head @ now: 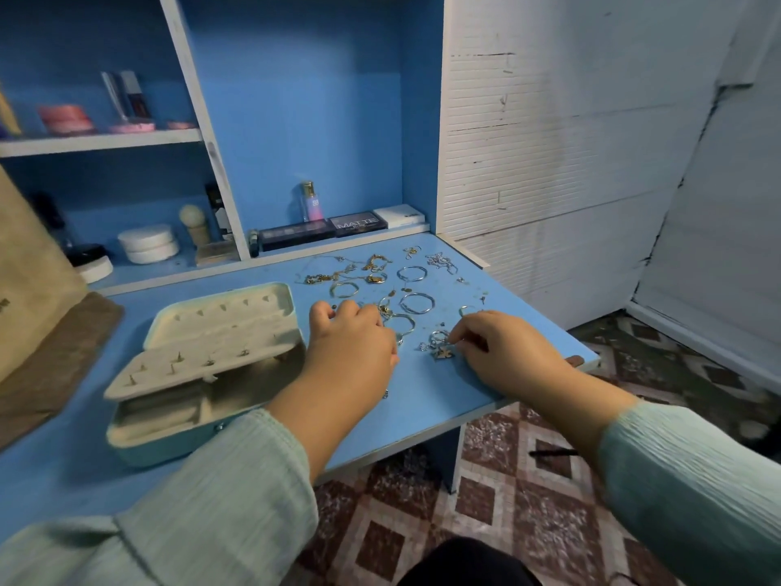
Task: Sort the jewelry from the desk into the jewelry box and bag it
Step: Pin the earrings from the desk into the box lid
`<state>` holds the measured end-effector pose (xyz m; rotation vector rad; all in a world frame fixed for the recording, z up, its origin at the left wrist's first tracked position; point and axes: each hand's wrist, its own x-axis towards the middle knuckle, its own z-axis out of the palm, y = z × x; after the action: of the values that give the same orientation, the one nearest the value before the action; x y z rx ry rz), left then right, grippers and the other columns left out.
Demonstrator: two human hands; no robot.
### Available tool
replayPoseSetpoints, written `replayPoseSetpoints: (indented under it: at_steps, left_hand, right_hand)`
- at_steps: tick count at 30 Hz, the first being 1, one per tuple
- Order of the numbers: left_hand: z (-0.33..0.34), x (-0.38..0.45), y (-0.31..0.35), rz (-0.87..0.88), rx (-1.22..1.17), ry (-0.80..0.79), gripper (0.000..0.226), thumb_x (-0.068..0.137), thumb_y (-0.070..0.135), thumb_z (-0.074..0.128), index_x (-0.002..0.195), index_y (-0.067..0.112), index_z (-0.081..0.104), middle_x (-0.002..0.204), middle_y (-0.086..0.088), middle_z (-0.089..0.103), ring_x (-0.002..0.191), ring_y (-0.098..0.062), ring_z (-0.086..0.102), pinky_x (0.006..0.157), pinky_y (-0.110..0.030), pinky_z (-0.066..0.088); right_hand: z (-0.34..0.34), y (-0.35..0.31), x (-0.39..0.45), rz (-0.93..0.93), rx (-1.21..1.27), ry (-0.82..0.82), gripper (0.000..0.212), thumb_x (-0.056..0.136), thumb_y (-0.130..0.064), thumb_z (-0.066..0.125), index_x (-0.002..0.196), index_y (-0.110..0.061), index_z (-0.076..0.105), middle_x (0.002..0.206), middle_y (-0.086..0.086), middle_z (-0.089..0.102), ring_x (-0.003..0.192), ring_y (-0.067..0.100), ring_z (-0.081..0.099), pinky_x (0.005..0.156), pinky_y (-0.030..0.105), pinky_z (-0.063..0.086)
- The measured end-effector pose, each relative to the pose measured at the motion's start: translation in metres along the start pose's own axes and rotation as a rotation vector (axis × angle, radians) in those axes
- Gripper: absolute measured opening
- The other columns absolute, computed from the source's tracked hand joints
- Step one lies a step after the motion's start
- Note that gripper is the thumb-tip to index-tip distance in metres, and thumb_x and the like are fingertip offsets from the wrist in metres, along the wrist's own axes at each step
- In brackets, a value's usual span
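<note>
A dark palette (358, 224) at the back of the blue desk (486, 387) reads "MATTE". The jewelry (405, 289) — hoops, chains, small pieces — lies scattered just beyond both hands. The open jewelry box (198, 374) sits just left of the left hand (353, 346), whose fingers curl down among the hoops; what it grips I cannot tell. The right hand (507, 353) pinches a small silver piece (441, 342) against the desk.

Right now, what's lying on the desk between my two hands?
In the head view, a small cross-shaped pendant and a silver ring lie between the left hand and right hand, close to the right fingertips.
</note>
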<state>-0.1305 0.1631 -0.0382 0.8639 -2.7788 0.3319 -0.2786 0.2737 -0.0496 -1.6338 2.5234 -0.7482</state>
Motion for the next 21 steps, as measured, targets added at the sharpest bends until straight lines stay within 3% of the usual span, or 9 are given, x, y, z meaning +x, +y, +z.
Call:
replayPoseSetpoints:
  at_steps: [7,17,21]
  left_hand:
    - [0.002,0.006,0.004,-0.038,-0.077,-0.004,0.024,0.097,0.035,0.04,0.102,0.034,0.063,0.11,0.011,0.05,0.11,-0.015,0.039,0.086,-0.036,0.015]
    - [0.009,0.016,0.009,-0.066,-0.199,-0.071,0.023,0.096,0.027,0.043,0.095,0.038,0.063,0.115,0.012,0.045,0.113,-0.013,0.033,0.093,-0.036,0.016]
    - [0.006,0.02,0.007,-0.064,-0.22,-0.097,0.024,0.098,0.032,0.042,0.102,0.042,0.064,0.117,0.014,0.045,0.117,-0.013,0.031,0.093,-0.036,0.017]
  right_hand:
    - [0.011,0.005,-0.003,0.052,0.124,0.079,0.019,0.095,-0.022,0.048,0.106,-0.026,0.062,0.092,-0.01,0.047,0.067,0.0,0.042,0.058,0.018,0.032]
    - [0.018,0.007,-0.007,0.001,0.188,0.105,0.021,0.094,-0.02,0.051,0.108,-0.029,0.065,0.086,-0.013,0.046,0.069,0.002,0.043,0.064,0.023,0.034]
    - [0.019,0.007,-0.006,-0.013,0.169,0.109,0.023,0.094,-0.019,0.052,0.109,-0.03,0.065,0.084,-0.014,0.043,0.075,0.009,0.044,0.064,0.025,0.033]
